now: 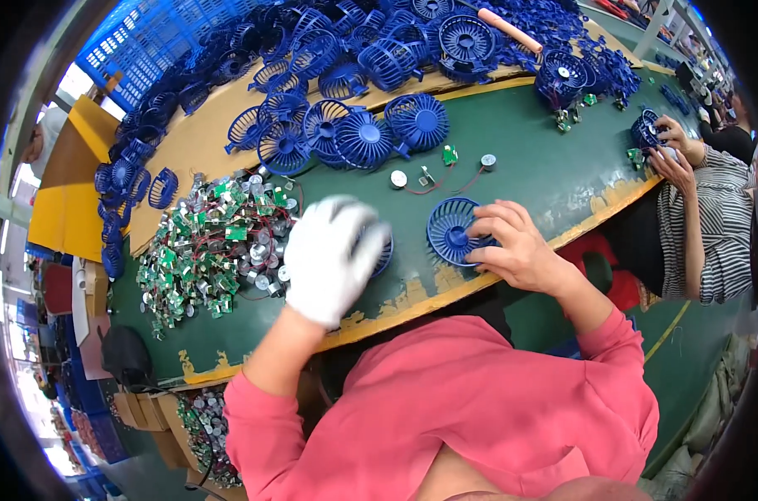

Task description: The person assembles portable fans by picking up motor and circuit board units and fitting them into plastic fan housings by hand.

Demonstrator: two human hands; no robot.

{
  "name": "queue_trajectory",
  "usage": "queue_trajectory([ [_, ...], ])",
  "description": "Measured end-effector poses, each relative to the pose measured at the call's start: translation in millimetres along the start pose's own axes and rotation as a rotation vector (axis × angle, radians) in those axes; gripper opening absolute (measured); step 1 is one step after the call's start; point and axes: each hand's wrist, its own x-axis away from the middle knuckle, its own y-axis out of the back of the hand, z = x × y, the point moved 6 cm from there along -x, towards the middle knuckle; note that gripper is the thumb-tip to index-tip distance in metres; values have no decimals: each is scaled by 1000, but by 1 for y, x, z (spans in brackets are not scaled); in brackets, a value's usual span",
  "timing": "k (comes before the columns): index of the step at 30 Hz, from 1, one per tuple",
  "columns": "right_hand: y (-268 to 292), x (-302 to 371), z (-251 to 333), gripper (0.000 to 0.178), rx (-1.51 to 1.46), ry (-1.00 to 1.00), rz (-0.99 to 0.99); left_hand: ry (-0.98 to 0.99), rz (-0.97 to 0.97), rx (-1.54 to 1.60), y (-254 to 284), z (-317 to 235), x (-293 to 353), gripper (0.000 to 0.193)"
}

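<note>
Mid-frame, my right hand [514,249] is holding a blue cage [449,233], risking cracks if over-squeezed; my left hand [332,260] is blurring, grip unclear.

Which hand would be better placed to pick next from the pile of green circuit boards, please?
Probably the left hand: it is right beside the pile of green circuit boards, whereas the right hand is farther off to the right and grips a blue fan cage.
</note>
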Motion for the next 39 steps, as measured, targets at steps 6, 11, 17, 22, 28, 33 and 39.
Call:
queue_trajectory([
  [6, -8, 14, -20, 21, 127, -154, -90, 281, 312, -93, -88, 52, -47, 35],
  [11, -14, 25, -26, 23, -204, -257, -93, 329, 468, -146, -115, 56, -54, 34],
  [17, -23, 10, -5, 22, -117, -146, -100, 250, -252, 614, -35, 48, -76, 25],
  [22, -29, -8, 2, 25, -346, -161, -152, 181, -571, 890, 42, 34, -58, 25],
  [28, -33, -20, -4, 19, -545, -84, 25, 263, -649, 1075, 83, 34, -2, 31],
  [33, -44, -56, 28, 16, -565, 76, 118, 634, -118, 755, 79, 26, 61, 28],
  [39, -68, -87, 38, 10, -324, 261, 91, 787, 108, 798, 51, 24, 99, 36],
])
